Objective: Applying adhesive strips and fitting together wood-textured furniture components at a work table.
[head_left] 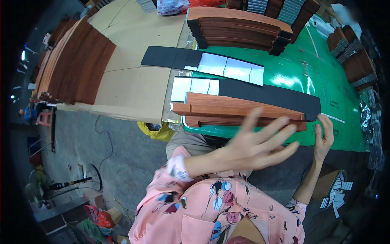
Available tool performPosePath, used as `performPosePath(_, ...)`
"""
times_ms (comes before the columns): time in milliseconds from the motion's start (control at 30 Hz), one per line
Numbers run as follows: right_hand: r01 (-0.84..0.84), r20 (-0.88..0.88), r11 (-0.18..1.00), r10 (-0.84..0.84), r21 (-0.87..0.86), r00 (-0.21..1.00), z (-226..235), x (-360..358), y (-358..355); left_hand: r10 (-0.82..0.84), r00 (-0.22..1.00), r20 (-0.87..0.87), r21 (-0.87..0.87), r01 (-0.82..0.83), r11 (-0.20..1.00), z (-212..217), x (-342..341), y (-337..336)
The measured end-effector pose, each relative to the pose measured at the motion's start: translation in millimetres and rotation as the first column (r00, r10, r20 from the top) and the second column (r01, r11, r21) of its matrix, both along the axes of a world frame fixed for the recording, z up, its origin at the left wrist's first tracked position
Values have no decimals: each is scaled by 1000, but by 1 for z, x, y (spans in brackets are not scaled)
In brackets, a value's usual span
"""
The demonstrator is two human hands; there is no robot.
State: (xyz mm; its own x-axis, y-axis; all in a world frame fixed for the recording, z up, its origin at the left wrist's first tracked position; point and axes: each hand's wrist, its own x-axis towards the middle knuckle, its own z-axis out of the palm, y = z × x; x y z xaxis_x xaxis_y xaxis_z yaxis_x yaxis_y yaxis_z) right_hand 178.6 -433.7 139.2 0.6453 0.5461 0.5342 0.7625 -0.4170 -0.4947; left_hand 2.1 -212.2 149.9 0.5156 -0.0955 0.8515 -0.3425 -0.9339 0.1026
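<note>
My left hand (260, 144) is spread flat, fingers apart, holding nothing, just above the near edge of the wooden boards (239, 110). These are reddish-brown, long, flat, stacked in steps at the front of the green table (325, 85). My right hand (323, 136) pinches the right end of the black strip (270, 94), a thin matte band lying across the boards. Its left part shows glossy white backing (195, 86). Long axis runs left to right, dipping slightly toward my right. A second black strip (178, 57) lies farther back, parallel. The table is smooth and shiny; cardboard sheets (134, 77) cover the left side. More wood stacks (239, 26) sit behind. Grey concrete floor (101, 154) below.
</note>
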Motion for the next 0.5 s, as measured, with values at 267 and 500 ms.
performPosePath(267,-171,-104,985,169,-7,980,80,8,97,99,985,-142,-742,-172,648,-30,-101,113)
performPosePath(500,-652,-192,532,677,-540,711,35,-9,293,-59,995,-77,-693,-11,721,-35,-94,135)
